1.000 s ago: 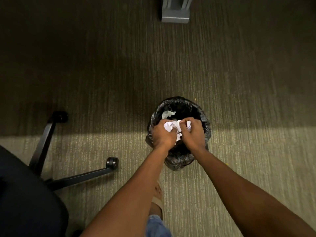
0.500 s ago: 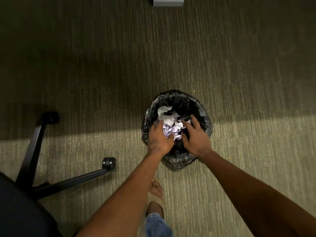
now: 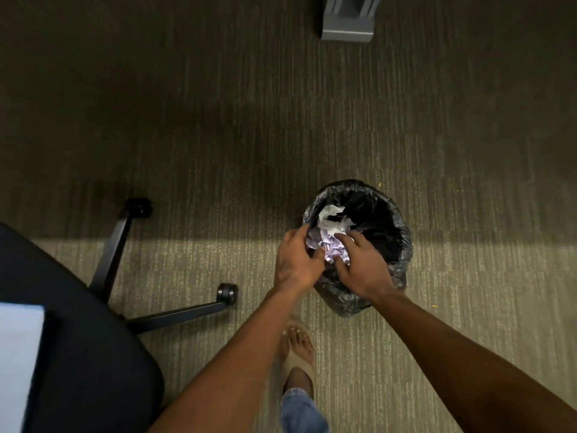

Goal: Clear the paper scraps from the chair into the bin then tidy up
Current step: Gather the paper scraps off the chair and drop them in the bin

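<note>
Over the bin (image 3: 402, 245), at five o'clock, left hand (image 3: 295, 260) and right hand (image 3: 363, 265) spread wide, releasing paper scraps (image 3: 327, 245) inside.

The bin (image 3: 392, 276) wears a glossy, crinkled black plastic liner. The scraps (image 3: 331, 242) are crumpled matt paper. The carpet (image 3: 218, 135) is ribbed and rough. The chair (image 3: 78, 354) seat looks matt.

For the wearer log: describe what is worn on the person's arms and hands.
Nothing is worn: the left hand and right hand are bare, with no gloves, and no rings or watch that can be made out. Both forearms are bare as far as the picture's edge, with no sleeve in view.
</note>
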